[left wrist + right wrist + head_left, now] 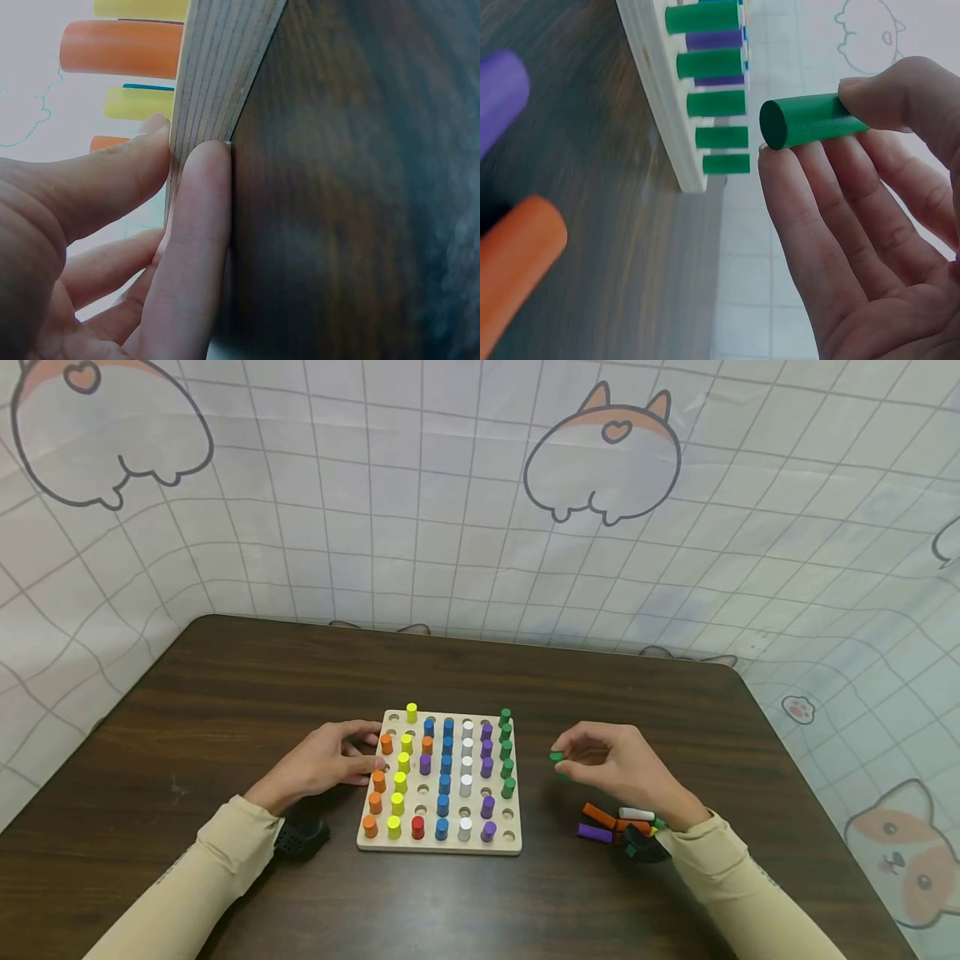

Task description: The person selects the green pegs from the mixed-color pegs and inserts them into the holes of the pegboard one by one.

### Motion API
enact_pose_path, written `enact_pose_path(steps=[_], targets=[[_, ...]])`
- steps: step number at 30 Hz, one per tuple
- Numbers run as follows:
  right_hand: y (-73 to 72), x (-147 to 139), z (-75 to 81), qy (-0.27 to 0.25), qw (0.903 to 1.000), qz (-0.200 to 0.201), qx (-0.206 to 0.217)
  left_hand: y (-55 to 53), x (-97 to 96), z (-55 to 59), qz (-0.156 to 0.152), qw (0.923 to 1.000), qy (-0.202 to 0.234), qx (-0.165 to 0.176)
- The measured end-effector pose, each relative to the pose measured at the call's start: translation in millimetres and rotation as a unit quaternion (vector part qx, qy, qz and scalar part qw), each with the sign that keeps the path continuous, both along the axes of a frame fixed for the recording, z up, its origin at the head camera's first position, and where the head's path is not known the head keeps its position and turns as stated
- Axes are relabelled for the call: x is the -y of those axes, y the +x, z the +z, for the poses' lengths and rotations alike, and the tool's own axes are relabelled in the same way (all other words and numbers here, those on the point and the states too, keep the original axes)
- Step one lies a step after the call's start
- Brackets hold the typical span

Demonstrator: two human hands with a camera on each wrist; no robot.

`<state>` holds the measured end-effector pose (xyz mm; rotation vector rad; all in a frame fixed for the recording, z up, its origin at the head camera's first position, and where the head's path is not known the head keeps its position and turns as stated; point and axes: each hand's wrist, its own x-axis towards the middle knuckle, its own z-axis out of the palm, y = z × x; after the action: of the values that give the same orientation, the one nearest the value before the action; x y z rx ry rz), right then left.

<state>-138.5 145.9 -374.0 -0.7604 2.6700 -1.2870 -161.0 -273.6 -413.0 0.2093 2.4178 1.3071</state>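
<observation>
A pale wooden pegboard (480, 842) lies on the table, with columns of orange, yellow, blue, white, purple and green pegs standing in it and one red peg (417, 827) near its front. My left hand (330, 756) holds the board's left edge. In the left wrist view the thumb (127, 176) lies at its upper face and a finger (202, 180) against its layered side. Right of the board, my right hand (611, 764) pinches a green peg (810, 120) between thumb and fingers, held apart from the board. Several green pegs (507, 768) line the board's right column.
Loose pegs lie under my right wrist, among them an orange peg (598, 814), a white peg (637, 814) and a purple peg (595, 833). The dark wooden table (300, 893) reaches back to a white grid-patterned cloth (450, 527).
</observation>
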Motion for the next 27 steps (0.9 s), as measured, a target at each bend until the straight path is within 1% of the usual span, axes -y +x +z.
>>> enact_pose_path(steps=[9, 16, 22, 27], targets=[[1.3, 13, -2.7, -0.015, 0.9998, 0.006, 0.015, 0.2, -0.1, -0.1, 0.000, 1.0000, 0.004, 0.004], [3.6, 23, -2.7, -0.020, 0.9997, 0.007, 0.016, -0.1, 0.2, 0.3, -0.001, 1.0000, 0.004, 0.003], [5.4, 30, -2.4, -0.035, 0.9983, 0.008, 0.046, -0.2, 0.0, 0.6, 0.000, 1.0000, 0.003, 0.002], [6.8, 34, -2.9, -0.064, 0.9956, 0.020, 0.065, 0.9, -0.6, 1.0, 0.001, 0.9998, 0.018, 0.007]])
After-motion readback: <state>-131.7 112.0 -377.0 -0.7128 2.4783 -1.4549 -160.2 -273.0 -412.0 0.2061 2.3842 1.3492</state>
